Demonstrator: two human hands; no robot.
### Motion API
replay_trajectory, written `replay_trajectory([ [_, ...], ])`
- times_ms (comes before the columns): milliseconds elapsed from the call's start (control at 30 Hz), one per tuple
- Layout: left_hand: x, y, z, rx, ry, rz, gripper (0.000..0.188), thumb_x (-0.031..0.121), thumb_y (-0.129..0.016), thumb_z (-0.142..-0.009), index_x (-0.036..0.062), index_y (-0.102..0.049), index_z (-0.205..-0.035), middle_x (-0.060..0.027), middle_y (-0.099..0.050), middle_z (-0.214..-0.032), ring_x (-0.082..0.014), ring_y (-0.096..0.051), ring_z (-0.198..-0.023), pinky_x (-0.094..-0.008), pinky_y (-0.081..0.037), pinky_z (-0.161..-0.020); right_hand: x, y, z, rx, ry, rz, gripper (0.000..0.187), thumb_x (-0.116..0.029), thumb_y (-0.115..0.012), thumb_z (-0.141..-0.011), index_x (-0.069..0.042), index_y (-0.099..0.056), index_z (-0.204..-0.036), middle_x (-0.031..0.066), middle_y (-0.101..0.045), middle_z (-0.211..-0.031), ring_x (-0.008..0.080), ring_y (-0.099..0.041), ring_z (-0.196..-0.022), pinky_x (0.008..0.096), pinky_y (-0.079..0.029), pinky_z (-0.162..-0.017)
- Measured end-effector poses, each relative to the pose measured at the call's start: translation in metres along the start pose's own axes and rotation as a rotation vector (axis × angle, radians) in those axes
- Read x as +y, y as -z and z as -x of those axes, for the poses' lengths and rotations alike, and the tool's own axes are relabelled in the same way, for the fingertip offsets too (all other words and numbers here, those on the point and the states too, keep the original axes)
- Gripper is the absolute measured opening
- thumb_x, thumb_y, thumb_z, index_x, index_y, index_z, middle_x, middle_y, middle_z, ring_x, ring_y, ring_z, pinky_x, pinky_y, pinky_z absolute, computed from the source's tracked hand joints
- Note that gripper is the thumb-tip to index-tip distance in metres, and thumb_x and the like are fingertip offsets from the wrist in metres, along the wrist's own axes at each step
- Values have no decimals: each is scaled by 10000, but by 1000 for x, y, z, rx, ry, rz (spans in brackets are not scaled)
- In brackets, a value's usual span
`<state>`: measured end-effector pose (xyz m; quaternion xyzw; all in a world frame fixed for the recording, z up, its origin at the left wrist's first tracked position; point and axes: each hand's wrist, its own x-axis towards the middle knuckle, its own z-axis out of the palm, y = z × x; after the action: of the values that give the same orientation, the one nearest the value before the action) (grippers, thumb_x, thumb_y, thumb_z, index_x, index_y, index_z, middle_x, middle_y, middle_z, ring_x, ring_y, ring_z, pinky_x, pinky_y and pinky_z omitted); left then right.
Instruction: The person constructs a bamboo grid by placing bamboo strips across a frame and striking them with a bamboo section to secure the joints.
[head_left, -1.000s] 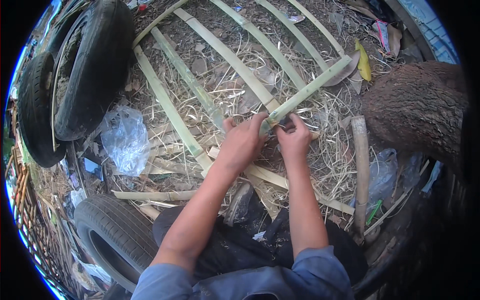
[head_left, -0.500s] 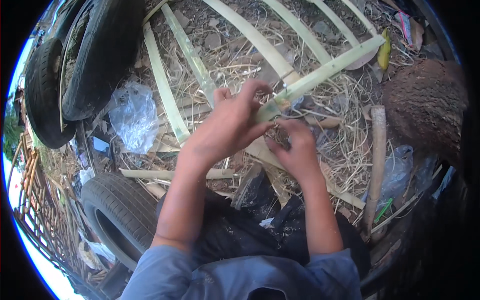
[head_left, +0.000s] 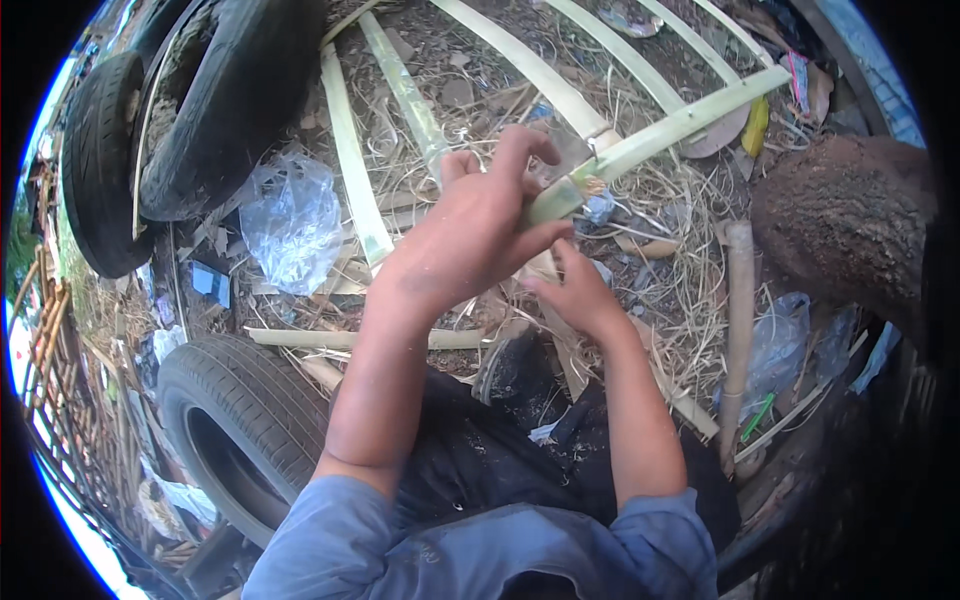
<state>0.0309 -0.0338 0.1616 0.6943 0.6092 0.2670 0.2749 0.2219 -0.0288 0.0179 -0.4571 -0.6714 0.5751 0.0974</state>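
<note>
A pale green bamboo strip (head_left: 680, 122) slants up to the right across the ends of several long split strips, one of them a wide strip (head_left: 520, 70). My left hand (head_left: 470, 220) is closed round its lower end, thumb beneath and the index finger bent above it. Just below, my right hand (head_left: 580, 292) has its fingertips drawn together by the left thumb. Whatever they pinch is hidden. Dark binding marks the strip beside my left fingers, next to a frayed spot. Another split strip (head_left: 350, 150) runs left of my left hand.
Upright tyres (head_left: 225, 110) stand at the far left, and another tyre (head_left: 235, 430) leans near my left arm. Clear plastic (head_left: 292, 225) lies between them. On the right are a brown trunk-like block (head_left: 840, 225) and a bamboo pole (head_left: 737, 320). Shavings litter the ground.
My right hand has moved up and left against the left thumb, its fingers closing together. The left hand keeps its place on the strip. The whole view has shifted slightly.
</note>
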Motion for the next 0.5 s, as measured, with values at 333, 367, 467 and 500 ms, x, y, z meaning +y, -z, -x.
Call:
replay_trajectory([
  [333,-6,-16,7,65,-83,85,455,207,-690,-907,94,-398,-1238,-184,-691,-807,-405,-657,-819,-462,-344,-940,18,165,92,527,-203,-60,539,-123,-729,-879,29,-491,-1338,157,-645,-1170,197,-636,-1005,323,-524,-864],
  [367,-12,-27,6,54,-82,66,459,210,-689,-904,96,-398,-1241,-179,-682,-781,-403,-657,-800,-469,-343,-934,31,189,104,588,-256,-60,552,-131,-731,-882,27,-477,-1346,155,-649,-1160,198,-638,-988,327,-524,-855],
  [467,-53,-89,6,-55,-17,-6,470,217,-688,-895,100,-398,-1245,-174,-674,-752,-394,-658,-782,-484,-341,-925,47,229,135,846,-317,-182,611,-143,-745,-880,8,-399,-1360,166,-671,-1092,208,-644,-951,328,-519,-829],
  [500,-62,-100,6,-56,-27,-7,470,217,-688,-895,100,-398,-1245,-174,-674,-752,-394,-658,-782,-484,-341,-925,50,227,135,855,-315,-184,611,-143,-745,-880,8,-399,-1360,166,-671,-1092,208,-644,-951,328,-519,-829],
])
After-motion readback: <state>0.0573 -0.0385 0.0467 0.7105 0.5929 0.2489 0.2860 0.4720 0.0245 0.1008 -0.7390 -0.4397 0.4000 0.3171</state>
